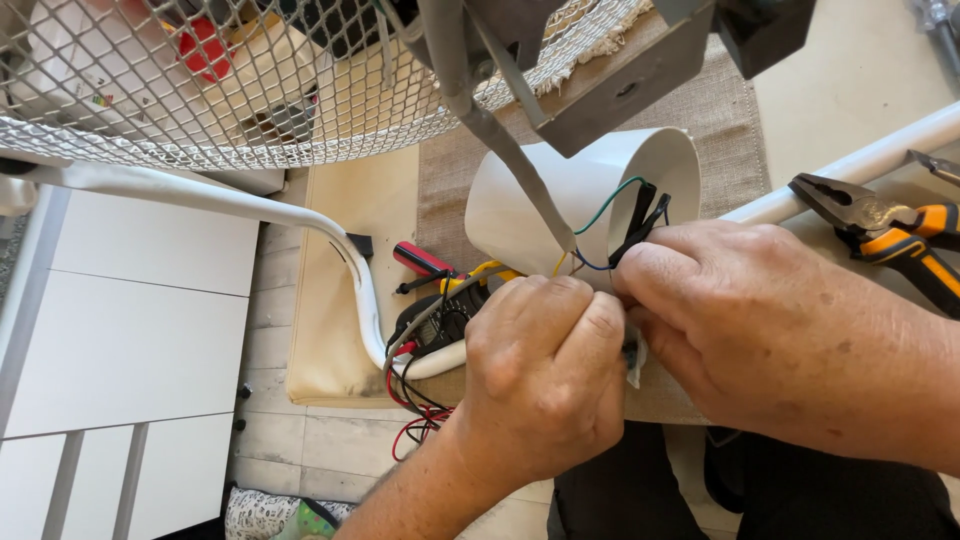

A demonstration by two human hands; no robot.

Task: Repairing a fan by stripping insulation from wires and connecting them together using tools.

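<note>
My left hand (pixel 540 370) and my right hand (pixel 740 320) meet at the open mouth of a white cylindrical housing (pixel 560 200). Both pinch a bundle of thin wires (pixel 635 220), green, blue, yellow and black, that comes out of the housing. A small pale scrap shows between my fingers below the bundle. Just left of my left hand lies a black electrical part (pixel 440 325) with red and black leads (pixel 415 420) hanging down. What my fingertips grip is mostly hidden by my knuckles.
Orange-and-black pliers (pixel 880 235) lie at the right on a white tube (pixel 860 165). A red-handled screwdriver (pixel 425 262) rests by the housing. A white wire-mesh guard (pixel 200 90) fills the top left. Grey metal brackets (pixel 600 80) hang overhead. White cabinet (pixel 120 330) at left.
</note>
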